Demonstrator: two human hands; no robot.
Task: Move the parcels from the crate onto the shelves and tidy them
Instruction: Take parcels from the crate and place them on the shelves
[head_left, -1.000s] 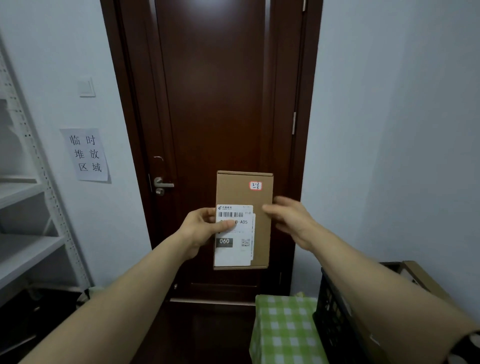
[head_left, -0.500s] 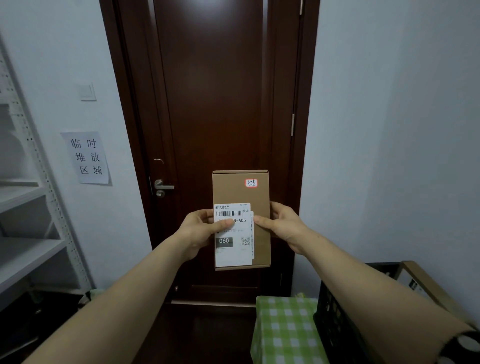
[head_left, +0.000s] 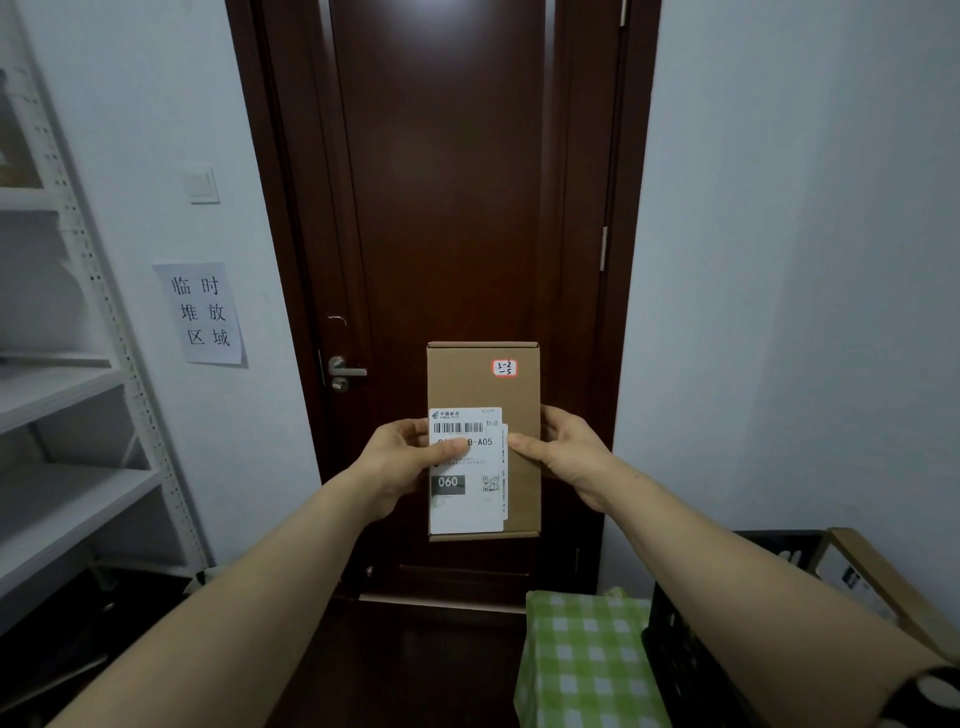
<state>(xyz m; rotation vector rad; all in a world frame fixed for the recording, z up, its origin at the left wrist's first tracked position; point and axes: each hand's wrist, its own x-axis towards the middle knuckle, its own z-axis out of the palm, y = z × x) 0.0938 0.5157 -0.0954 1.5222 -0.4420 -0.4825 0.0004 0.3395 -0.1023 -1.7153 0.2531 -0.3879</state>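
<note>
- The left hand (head_left: 397, 457) and right hand (head_left: 566, 449) each grip a side edge of the upright cardboard parcel (head_left: 511, 395), thumbs on its front.
- It is held before the door (head_left: 441, 182).
- Black crate (head_left: 691, 654) near right; shelves (head_left: 57, 395) left.

The left hand's (head_left: 397, 460) thumb hides the middle of the code on the parcel's (head_left: 485, 384) label (head_left: 467, 506), whose fine print is too small to read. Its fingers, and the right hand's (head_left: 569, 452), are hidden behind the parcel. Below and right of the parcel, the right forearm (head_left: 727, 566) and the bottom edge cut off the crate (head_left: 691, 654). Left of the parcel, the shelves (head_left: 62, 387) run out of frame.
</note>
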